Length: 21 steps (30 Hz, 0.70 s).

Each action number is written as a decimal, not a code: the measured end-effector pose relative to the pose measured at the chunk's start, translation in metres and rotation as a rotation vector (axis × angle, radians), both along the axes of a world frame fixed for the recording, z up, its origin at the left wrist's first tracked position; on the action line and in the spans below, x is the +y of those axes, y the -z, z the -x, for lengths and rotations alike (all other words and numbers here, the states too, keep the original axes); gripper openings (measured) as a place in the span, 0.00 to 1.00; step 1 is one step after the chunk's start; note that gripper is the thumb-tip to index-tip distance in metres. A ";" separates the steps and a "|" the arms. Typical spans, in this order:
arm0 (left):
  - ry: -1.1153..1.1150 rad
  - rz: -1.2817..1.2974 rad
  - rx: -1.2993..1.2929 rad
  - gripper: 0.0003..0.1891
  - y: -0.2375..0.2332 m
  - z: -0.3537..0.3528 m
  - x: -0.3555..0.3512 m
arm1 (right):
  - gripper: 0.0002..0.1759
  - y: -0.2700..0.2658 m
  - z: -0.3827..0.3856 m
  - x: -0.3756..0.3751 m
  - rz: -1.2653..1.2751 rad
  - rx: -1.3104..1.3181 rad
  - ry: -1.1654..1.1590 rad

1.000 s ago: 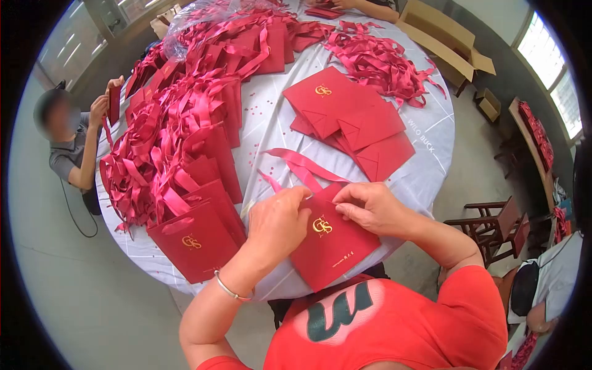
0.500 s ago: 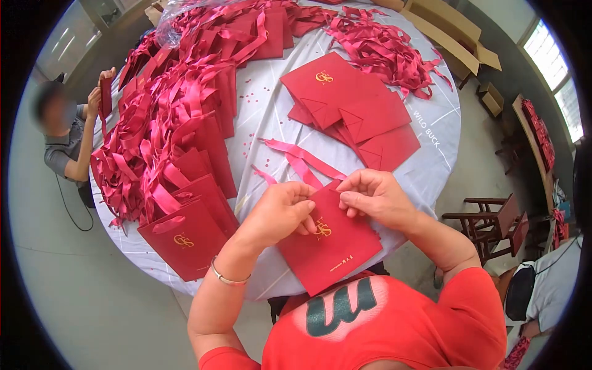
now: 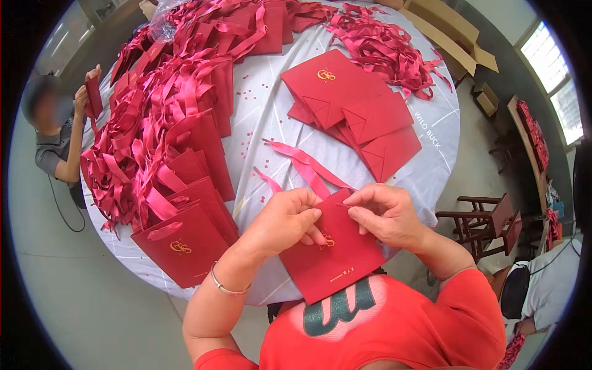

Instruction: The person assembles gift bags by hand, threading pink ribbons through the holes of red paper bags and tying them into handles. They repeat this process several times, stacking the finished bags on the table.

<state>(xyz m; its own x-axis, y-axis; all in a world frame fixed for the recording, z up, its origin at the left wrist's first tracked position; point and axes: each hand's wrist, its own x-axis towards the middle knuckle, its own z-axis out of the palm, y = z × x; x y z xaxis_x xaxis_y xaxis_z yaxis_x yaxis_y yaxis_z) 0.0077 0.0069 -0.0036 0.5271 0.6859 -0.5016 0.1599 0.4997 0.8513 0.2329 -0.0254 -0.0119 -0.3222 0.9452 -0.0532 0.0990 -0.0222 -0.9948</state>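
Observation:
A red paper bag (image 3: 336,265) with gold print lies at the table's near edge, against the person's shirt. My left hand (image 3: 293,219) is closed at the bag's upper left edge, thumb and fingers together over its front. At the upper right edge, my right hand (image 3: 385,216) pinches near the top of the bag; what is between its fingertips is too small to tell. Pink-red ribbon (image 3: 305,163) runs from behind the bag's top across the white tablecloth. Flat red bags (image 3: 345,92) are stacked beyond my right hand.
Bags with ribbon handles (image 3: 179,246) crowd the left side. A ribbon pile (image 3: 388,49) lies at the back right. Another person (image 3: 55,135) holds a red item at far left. Cardboard boxes (image 3: 444,31), a wooden stool (image 3: 484,222) and another person's clothing (image 3: 549,283) are at right.
The bag and both my hands sit slightly lower in view. My right fingertips have shifted a little at the bag's top edge. The person at left appears farther left.

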 end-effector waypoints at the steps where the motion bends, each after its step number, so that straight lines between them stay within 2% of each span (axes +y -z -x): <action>1: 0.001 0.001 -0.002 0.06 0.000 0.000 0.000 | 0.05 -0.001 0.001 0.000 -0.024 -0.001 0.007; 3: -0.013 -0.004 -0.005 0.07 0.000 0.000 0.000 | 0.04 -0.002 0.002 0.000 -0.047 -0.003 0.016; 5: -0.016 -0.012 -0.017 0.07 0.002 0.000 -0.001 | 0.06 -0.001 0.002 0.002 -0.392 -0.232 0.009; 11: -0.021 -0.021 -0.059 0.09 0.002 0.002 -0.002 | 0.07 -0.006 0.006 0.001 -0.527 -0.262 0.041; 15: -0.009 -0.034 -0.066 0.09 0.003 0.002 -0.003 | 0.06 -0.007 0.005 -0.001 -0.429 -0.264 0.039; 21: 0.009 -0.032 -0.083 0.08 0.006 0.003 -0.003 | 0.07 -0.003 0.012 0.000 -0.667 -0.329 0.038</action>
<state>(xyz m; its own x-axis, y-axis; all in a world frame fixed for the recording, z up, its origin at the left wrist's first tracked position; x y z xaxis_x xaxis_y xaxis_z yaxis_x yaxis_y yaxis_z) 0.0046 0.0039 -0.0093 0.5723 0.6958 -0.4340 0.0923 0.4712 0.8772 0.2211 -0.0256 -0.0092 -0.3551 0.8205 0.4480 0.4052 0.5670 -0.7172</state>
